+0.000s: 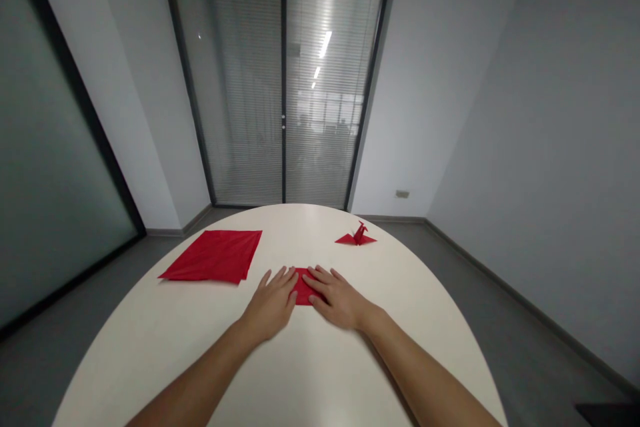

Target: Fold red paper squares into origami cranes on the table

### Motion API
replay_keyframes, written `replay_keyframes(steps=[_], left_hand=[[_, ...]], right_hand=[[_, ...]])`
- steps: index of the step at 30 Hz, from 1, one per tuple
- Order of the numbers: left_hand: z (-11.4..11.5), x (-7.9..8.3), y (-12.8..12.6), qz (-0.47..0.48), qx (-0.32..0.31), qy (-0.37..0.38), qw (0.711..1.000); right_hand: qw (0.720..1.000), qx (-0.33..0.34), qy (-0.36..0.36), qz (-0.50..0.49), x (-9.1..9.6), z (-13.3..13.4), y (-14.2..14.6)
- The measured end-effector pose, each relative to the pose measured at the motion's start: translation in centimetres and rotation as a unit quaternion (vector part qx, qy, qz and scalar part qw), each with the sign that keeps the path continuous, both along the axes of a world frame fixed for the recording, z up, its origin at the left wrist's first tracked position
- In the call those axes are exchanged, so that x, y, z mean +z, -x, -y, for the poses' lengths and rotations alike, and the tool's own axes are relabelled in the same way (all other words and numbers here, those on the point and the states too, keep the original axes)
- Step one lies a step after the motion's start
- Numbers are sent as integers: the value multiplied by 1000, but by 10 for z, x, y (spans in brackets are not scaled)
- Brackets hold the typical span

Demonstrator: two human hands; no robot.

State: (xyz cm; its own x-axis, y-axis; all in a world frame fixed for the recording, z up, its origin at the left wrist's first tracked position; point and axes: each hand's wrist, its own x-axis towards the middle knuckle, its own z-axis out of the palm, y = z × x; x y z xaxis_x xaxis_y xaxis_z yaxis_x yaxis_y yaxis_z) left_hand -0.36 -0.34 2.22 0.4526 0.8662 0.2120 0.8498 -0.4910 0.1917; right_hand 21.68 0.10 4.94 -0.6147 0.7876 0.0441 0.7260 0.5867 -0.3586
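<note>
A small red sheet of folded paper (303, 290) lies flat on the white table, its left and right sides partly covered by my hands. My left hand (270, 303) rests on its left side, palm down with the fingers stretched out. On the right side lies my right hand (339, 299), also palm down, fingers spread and pressing on the paper. Beyond my right hand stands a red paper crane (358, 236) with its wings out. Larger red paper sheets (215, 255) are stacked to the left, edges slightly offset.
The round white table (310, 367) has its far edge near a glazed door (285, 93) with blinds. White walls rise behind and to the right, and a frosted glass panel (45, 147) is on the left. A dark object (607, 413) shows at the lower right corner.
</note>
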Motion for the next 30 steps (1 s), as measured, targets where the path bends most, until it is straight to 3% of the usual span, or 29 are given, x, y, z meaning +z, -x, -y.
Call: replay_keyframes(steps=[6, 9, 11, 13, 21, 26, 30], left_hand=[[-1, 1, 0, -3, 71, -69, 995], [-1, 5, -2, 25, 35, -85, 995], [-1, 5, -4, 27, -14, -52, 998], [0, 3, -5, 17, -24, -24, 999], [-6, -1, 8, 16, 65, -84, 994], [-11, 1, 9, 64, 1, -121, 991], [-9, 3, 5, 61, -19, -88, 994]], right_hand=[[1000, -2, 17, 2, -2, -2, -5], [1000, -3, 14, -1, -3, -3, -5], [1000, 0, 14, -2, -3, -3, -4], [1000, 3, 16, 0, -3, -4, -4], [999, 23, 22, 4, 1, -7, -11], [999, 27, 22, 2, 0, -11, -11], [1000, 22, 19, 4, 0, -13, -9]])
